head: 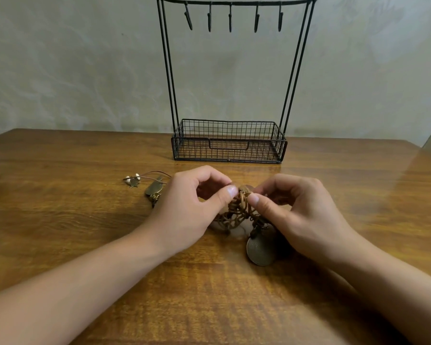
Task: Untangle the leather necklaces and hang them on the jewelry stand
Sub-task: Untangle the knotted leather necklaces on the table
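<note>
A tangle of brown leather necklace cords (238, 213) lies bunched on the wooden table between my hands. My left hand (189, 210) pinches the top of the tangle from the left, and my right hand (296, 212) pinches it from the right. A round bronze pendant (260, 250) hangs from the tangle near my right wrist. To the left lie a leaf-shaped metal pendant (154, 188) and a small star charm with white beads (133, 180) on a thin cord. The black wire jewelry stand (228, 143) rises behind, its hooks (230, 19) bare.
The stand's wire basket base sits at the table's far middle, close to a pale wall. The wooden table (85, 245) stretches wide to both sides and toward me.
</note>
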